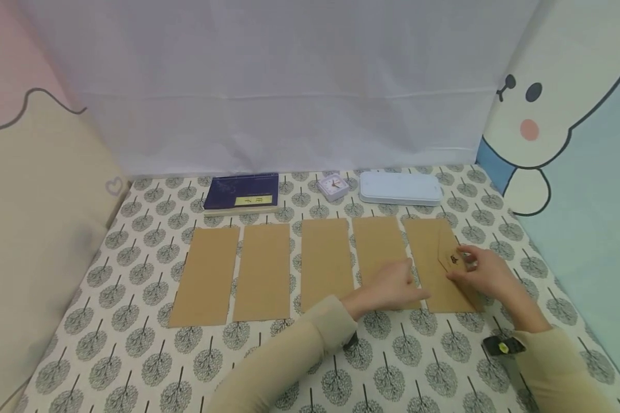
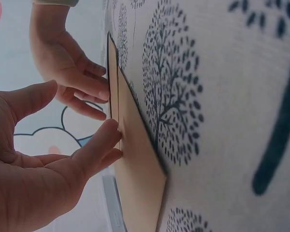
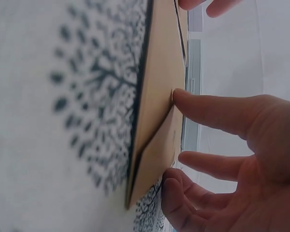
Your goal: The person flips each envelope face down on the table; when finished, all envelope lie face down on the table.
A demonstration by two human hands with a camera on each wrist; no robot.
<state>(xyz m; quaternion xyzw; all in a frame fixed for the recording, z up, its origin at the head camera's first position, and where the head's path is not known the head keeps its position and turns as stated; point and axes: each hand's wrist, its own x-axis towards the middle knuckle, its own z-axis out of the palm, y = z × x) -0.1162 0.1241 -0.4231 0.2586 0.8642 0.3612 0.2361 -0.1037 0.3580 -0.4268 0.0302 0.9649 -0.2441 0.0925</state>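
At the right end of a row of brown paper envelopes lies one envelope (image 1: 425,252) with its pointed flap (image 1: 448,244) folded over its right side. Small dark print shows on that flap. My right hand (image 1: 488,275) is at the flap, thumb and forefinger spread apart. In the right wrist view the thumb touches the flap's edge, which stands slightly off the envelope body (image 3: 157,67). My left hand (image 1: 387,287) is over the neighbouring envelope (image 1: 379,241), its fingers loosely extended toward the rightmost one. The left wrist view shows its fingertips (image 2: 111,133) at the brown paper.
More brown envelopes (image 1: 325,252) lie side by side to the left. Behind them are a dark blue book (image 1: 232,189), a small lilac clock (image 1: 333,186) and a pale blue case (image 1: 400,188). A tree-patterned cloth (image 1: 134,344) covers the table; printed curtains (image 1: 589,229) enclose it.
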